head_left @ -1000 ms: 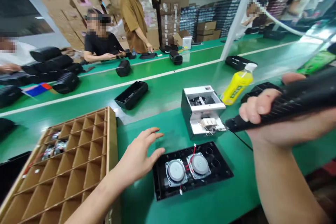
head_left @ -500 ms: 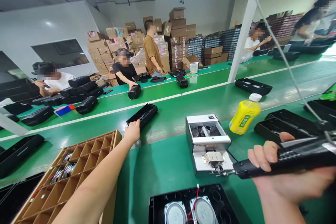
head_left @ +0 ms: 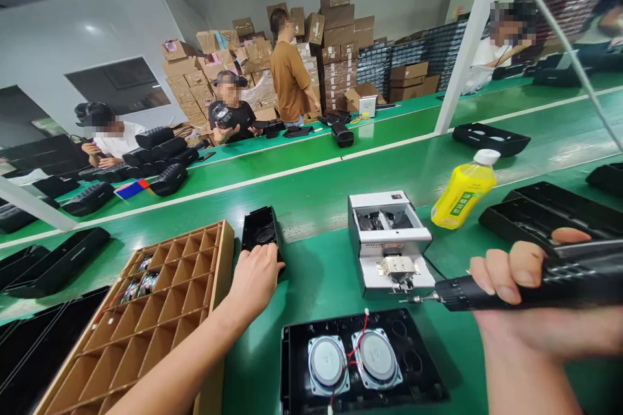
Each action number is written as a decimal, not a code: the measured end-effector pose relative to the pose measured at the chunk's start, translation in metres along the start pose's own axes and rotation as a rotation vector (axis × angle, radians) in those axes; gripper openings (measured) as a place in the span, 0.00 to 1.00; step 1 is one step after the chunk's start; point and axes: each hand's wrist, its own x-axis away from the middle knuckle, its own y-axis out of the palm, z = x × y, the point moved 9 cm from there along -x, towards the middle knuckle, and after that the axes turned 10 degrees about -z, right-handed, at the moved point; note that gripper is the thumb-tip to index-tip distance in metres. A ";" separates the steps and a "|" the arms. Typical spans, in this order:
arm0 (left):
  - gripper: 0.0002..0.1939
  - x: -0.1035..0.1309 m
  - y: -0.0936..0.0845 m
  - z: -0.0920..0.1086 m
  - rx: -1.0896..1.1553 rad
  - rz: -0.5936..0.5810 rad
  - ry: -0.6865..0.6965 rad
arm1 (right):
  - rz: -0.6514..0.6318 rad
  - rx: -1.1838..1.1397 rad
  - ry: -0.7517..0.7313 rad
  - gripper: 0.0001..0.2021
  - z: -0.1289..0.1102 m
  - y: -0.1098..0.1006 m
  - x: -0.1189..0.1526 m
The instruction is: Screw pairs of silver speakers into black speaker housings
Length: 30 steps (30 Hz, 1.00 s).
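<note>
My left hand (head_left: 256, 275) is closed over the near end of a small open black plastic housing (head_left: 277, 227), just right of the divided carton. My right hand (head_left: 511, 272) is wrapped round a black electric screwdriver (head_left: 584, 279), held level with its bit pointing left. The bit lies just in front of a white and black screw feeder (head_left: 367, 266); whether a screw sits on it I cannot tell. Below lies a black speaker panel (head_left: 423, 373) bearing two round speakers (head_left: 327, 363) with red wires.
A divided cardboard box (head_left: 226, 253) with a few speakers stands at left. A yellow drink bottle (head_left: 462, 194) and black housings (head_left: 540, 214) are at right. Across the green conveyor (head_left: 311, 191), co-workers sit among black speakers. A white post (head_left: 470, 45) rises at right.
My left hand has drawn the black housing nearer, beside the divided box. The screwdriver bit has come away from the feeder's front. A co-worker opposite has lifted a black speaker off the conveyor.
</note>
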 end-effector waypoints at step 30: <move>0.32 0.144 0.022 0.059 0.345 0.216 0.652 | -0.618 0.313 -0.123 0.33 0.027 0.111 0.006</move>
